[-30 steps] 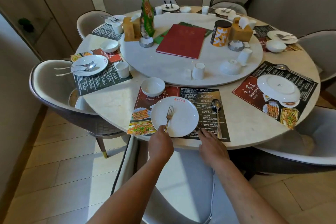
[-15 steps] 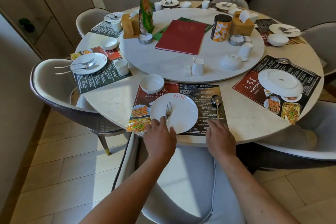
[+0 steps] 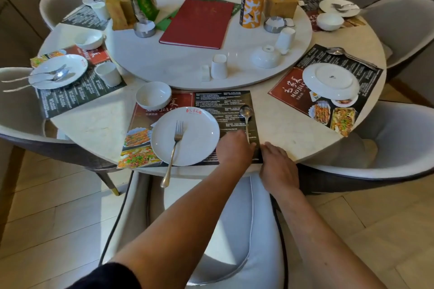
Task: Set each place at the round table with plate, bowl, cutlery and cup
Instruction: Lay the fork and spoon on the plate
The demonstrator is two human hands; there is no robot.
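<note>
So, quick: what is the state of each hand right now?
Left hand: at the spoon handle; grip cannot be told.
Right hand: open, resting on the table edge, holding nothing.

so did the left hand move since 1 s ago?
Yes. The left hand went from the plate's near rim, by the fork, rightward to the spoon handle.

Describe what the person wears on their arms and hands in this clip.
Both hands, left hand and right hand, are bare: no gloves, rings or watch visible. Both forearms are uncovered. A dark sleeve shows high on the left arm at the frame's bottom edge.
</note>
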